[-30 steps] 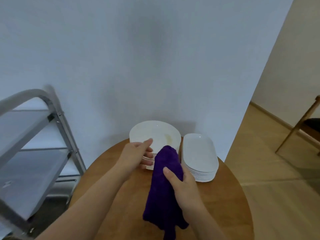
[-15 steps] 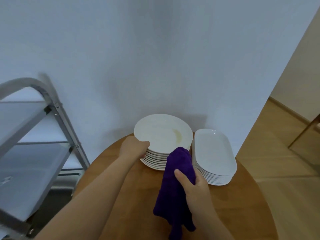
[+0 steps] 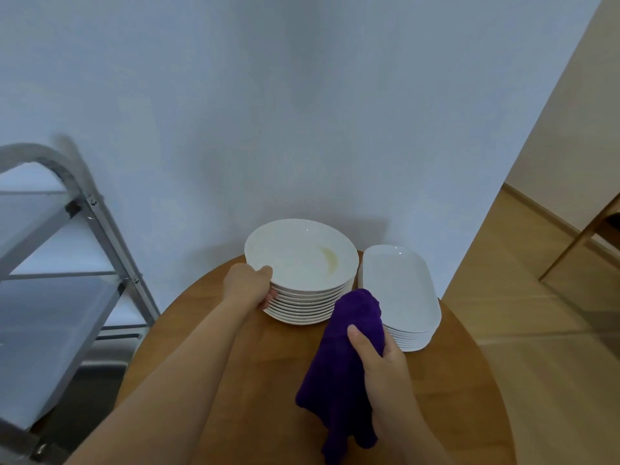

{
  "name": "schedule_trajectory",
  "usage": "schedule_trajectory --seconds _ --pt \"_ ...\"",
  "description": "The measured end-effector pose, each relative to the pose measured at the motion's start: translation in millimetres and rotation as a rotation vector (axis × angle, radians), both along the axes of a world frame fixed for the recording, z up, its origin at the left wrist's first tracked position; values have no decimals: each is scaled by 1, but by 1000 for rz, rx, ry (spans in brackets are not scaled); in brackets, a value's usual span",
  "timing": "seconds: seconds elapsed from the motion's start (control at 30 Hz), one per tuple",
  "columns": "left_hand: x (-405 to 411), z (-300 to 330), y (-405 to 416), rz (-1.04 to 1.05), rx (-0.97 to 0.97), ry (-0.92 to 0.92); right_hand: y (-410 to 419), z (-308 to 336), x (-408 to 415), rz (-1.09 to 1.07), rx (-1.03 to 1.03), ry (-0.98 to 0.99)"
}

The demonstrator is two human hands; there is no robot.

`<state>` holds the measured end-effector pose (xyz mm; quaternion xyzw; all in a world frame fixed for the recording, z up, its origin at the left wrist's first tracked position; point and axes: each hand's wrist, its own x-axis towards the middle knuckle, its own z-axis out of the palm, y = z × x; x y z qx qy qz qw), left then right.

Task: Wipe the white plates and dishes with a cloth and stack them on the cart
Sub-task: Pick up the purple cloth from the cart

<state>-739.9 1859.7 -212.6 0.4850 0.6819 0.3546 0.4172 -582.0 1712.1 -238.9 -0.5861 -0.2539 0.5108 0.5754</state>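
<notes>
A stack of several round white plates stands at the far side of the round wooden table. The top plate carries a yellowish smear on its right side. My left hand grips this top plate at its left rim, thumb on top, fingers under. My right hand holds a purple cloth above the table, just in front of the plates. Right of them sits a stack of white oblong dishes.
A grey metal cart with shelves stands at the left, close to the table. A white wall runs right behind the table. At the right, wooden floor and part of a wooden chair show.
My left hand closed on the top plate's left rim, fingers slipping under it. The view shifted, so plates and dishes sit further right and nearer. The cloth hand stayed in front.
</notes>
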Motion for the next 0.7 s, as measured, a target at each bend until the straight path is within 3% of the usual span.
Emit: schedule_trajectory --seconds 0.27,0.43,0.7 --pt "-4 14 0 -56 84 151 4 0 -3 -41 -20 14" --pt "-9 10 -17 71 73 -255 3 3 -4 -75 -64 43" --pt "-8 17 -64 114 150 -561 -6 16 -5 -123 -132 125"
